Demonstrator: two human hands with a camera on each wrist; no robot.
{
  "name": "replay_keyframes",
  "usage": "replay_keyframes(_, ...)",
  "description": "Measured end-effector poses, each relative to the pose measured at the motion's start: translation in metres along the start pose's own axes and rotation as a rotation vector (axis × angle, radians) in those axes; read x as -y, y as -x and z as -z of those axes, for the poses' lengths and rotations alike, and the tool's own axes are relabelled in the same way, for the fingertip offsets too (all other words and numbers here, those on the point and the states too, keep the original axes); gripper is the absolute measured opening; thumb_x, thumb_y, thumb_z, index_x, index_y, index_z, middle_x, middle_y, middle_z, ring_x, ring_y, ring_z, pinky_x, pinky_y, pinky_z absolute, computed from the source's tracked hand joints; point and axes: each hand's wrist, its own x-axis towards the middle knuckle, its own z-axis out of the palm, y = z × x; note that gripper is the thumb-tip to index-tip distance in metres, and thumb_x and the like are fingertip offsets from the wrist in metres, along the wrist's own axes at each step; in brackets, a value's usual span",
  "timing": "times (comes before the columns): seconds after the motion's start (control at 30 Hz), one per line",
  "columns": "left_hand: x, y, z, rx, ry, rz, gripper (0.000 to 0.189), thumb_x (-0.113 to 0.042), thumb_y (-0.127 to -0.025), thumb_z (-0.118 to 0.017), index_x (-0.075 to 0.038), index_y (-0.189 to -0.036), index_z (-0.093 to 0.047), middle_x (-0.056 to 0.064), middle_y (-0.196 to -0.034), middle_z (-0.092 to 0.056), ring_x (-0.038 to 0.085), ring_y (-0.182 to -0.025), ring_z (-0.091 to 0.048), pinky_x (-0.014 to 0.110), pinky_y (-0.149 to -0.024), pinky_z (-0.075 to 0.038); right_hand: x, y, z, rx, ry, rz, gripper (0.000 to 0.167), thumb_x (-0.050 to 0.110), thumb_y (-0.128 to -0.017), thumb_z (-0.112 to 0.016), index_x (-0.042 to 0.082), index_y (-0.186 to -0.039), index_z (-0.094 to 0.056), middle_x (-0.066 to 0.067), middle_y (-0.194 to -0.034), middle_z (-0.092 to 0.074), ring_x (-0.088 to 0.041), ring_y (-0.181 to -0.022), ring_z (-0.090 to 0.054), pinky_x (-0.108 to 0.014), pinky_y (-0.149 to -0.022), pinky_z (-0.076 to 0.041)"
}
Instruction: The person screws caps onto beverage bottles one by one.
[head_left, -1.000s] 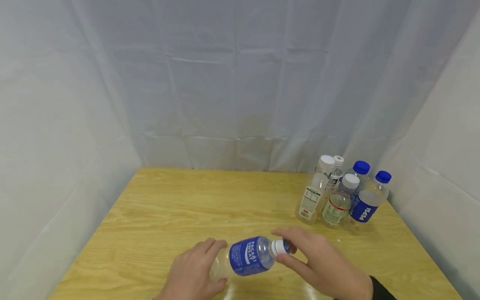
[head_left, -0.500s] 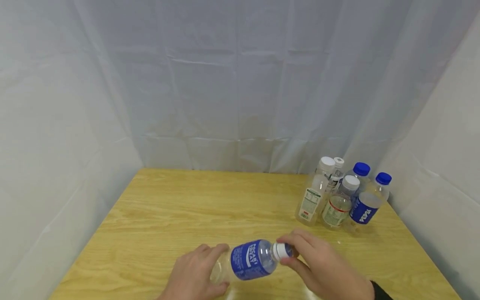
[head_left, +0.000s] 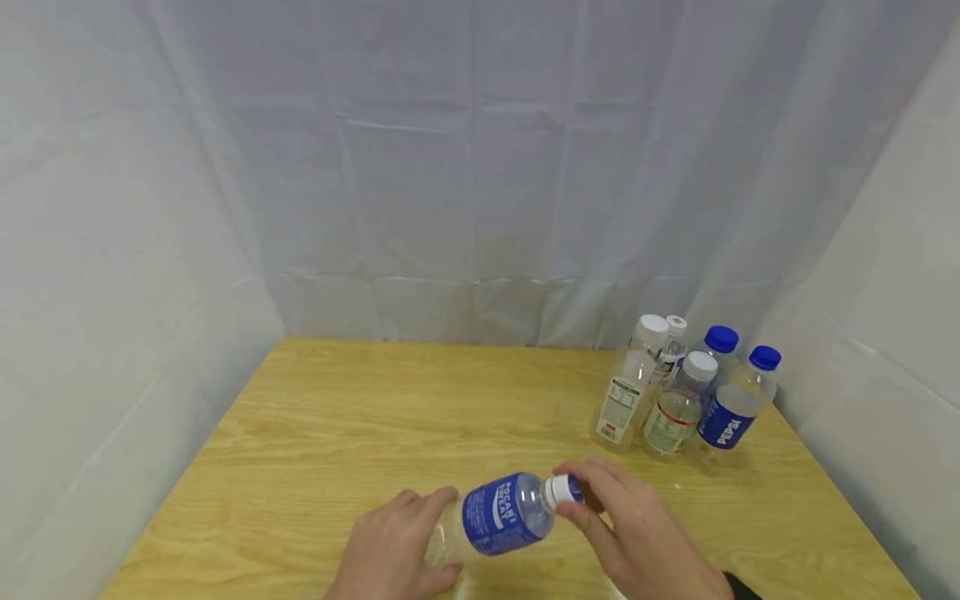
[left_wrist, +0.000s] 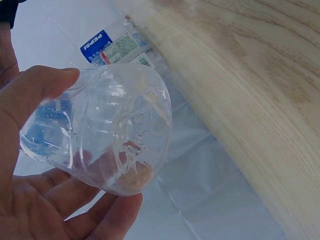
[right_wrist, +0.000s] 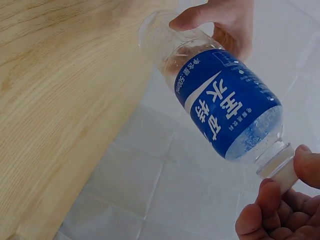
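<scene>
A clear plastic drink bottle (head_left: 504,515) with a blue Pocari Sweat label lies nearly level in front of me, tilted slightly up to the right. My left hand (head_left: 393,546) grips its base end, thumb on the near side and fingers on the far side. At the neck, my right hand (head_left: 630,525) pinches the white cap (head_left: 561,490) between thumb and fingers. The right wrist view shows the cap (right_wrist: 281,172) seated on the neck, with the right thumb and fingertips on it. In the left wrist view the bottle's ribbed base (left_wrist: 135,125) looks see-through.
Several capped bottles stand grouped at the table's right side, among them a Pepsi bottle (head_left: 727,417) with a blue cap and a white-capped bottle (head_left: 621,408). The wooden table (head_left: 420,400) is bordered by white sheeting (head_left: 420,208) at the back and both sides.
The right hand's fingers have drawn in around the cap. The bottle has shifted slightly right, with its cap end dipping and then rising a little. The left hand keeps its grip.
</scene>
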Motion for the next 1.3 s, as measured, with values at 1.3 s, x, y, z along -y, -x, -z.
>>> replay_keyframes(1.3, 0.011, -0.002, -0.002, 0.031, 0.032, 0.054, 0.076, -0.051, -0.072, -0.085, -0.014, -0.133, -0.060, 0.001, -0.121, -0.069, 0.021, -0.111, -0.064, 0.039, -0.089, -0.057, -0.068, -0.026, 0.096, -0.219, 0.348, 0.057, 0.033, 0.004, -0.087, -0.071, 0.015, -0.119, -0.072, 0.005, -0.090, -0.057, -0.005, -0.074, -0.055, -0.020, -0.054, -0.048)
